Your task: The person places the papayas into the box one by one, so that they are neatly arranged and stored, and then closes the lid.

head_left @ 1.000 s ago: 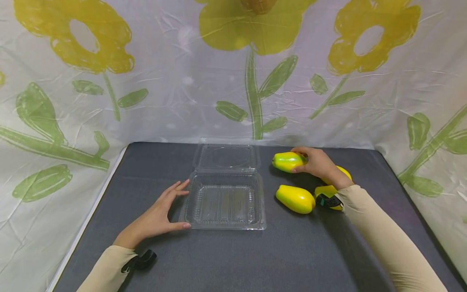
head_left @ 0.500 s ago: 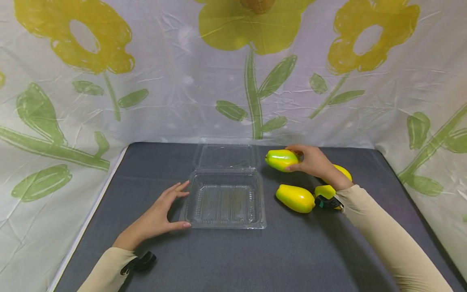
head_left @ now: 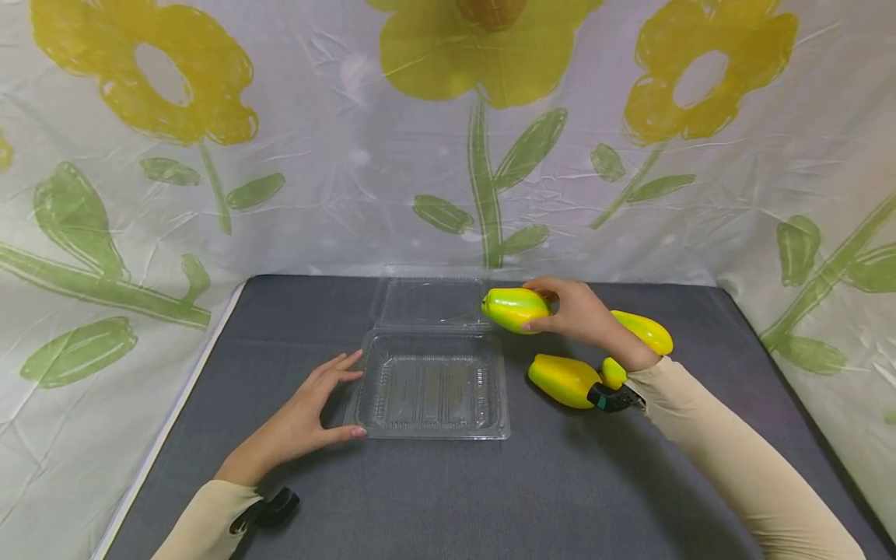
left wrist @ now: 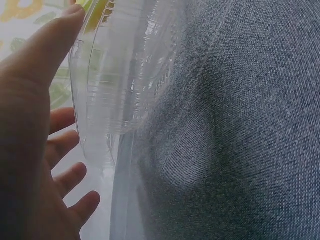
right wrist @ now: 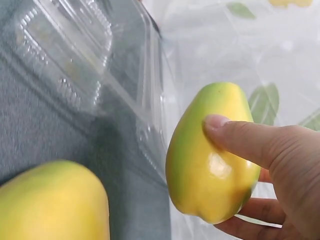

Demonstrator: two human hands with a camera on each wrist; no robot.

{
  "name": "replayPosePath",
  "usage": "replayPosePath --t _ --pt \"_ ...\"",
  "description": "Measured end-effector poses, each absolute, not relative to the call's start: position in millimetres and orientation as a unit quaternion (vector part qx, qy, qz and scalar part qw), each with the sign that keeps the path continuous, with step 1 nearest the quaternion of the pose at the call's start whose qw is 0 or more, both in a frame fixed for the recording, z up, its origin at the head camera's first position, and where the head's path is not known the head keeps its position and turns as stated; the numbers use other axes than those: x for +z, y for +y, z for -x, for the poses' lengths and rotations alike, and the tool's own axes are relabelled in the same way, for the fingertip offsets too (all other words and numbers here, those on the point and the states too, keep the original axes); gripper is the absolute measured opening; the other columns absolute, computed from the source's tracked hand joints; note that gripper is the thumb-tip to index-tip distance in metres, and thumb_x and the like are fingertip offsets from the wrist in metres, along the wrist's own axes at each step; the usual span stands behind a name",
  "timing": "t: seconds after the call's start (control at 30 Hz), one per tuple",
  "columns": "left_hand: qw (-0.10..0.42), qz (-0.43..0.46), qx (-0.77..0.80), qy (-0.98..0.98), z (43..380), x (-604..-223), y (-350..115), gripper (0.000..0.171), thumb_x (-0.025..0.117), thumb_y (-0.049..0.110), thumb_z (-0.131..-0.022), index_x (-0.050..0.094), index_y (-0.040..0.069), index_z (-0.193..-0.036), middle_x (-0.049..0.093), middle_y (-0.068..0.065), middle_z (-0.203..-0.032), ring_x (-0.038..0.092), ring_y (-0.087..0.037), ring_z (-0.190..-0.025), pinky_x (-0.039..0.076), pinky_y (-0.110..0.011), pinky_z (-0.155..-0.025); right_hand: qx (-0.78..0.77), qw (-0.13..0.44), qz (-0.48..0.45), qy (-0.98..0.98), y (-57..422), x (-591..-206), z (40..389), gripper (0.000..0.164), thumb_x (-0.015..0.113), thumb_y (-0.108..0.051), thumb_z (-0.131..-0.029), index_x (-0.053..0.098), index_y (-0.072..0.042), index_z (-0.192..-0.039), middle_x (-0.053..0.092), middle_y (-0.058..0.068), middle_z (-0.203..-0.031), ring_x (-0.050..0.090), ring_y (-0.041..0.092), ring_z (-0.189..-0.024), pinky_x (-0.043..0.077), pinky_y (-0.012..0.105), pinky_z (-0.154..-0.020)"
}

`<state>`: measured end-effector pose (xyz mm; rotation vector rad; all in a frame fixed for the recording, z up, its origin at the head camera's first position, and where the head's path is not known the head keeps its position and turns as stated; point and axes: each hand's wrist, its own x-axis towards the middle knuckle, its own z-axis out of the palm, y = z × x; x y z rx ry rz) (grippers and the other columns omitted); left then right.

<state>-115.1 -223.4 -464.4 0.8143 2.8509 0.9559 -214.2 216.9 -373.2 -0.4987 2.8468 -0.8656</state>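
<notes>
My right hand (head_left: 574,315) grips a yellow-green papaya (head_left: 514,309) between thumb and fingers, holding it up by the right edge of the lid. In the right wrist view the thumb lies across the papaya's (right wrist: 215,170) glossy side, with fingers behind it. A clear plastic clamshell container (head_left: 435,432) rests on the table, its lid (head_left: 430,302) folded back away from me. My left hand (head_left: 297,416) is spread at the container's left side, thumb and fingertips right at the rim. The left wrist view shows its fingers (left wrist: 70,177) loosely extended beside the clear wall.
A second papaya (head_left: 562,381) lies right of the container. Another yellow papaya (head_left: 644,333) sits farther right, and a further yellow fruit (head_left: 614,373) is partly covered by the right wrist. The dark grey cloth-covered table (head_left: 434,498) ends at a flower-printed curtain (head_left: 315,187).
My right hand has carried the papaya leftward, from above the other fruit to the lid's right edge. The left hand has stayed at the container's rim.
</notes>
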Motion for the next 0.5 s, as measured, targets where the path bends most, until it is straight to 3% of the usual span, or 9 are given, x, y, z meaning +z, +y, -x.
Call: replayPosePath --t 0.5 --pt "0.008 -0.265 0.303 0.915 112.7 -463.1 -223.4 0.091 0.081 0.052 -0.076 0.041 0.013 -0.148 0.027 -0.005 -0.164 0.022 -0.043 -0.150 0.033 -0.069 -0.109 -0.305 0.069 0.190 0.931 182.4 -371.1 209.1 0.066 0.083 -0.041 -0.079 0.058 -0.018 -0.136 0.066 0.004 -0.128 0.063 0.025 -0.112 0.053 0.044 -0.095"
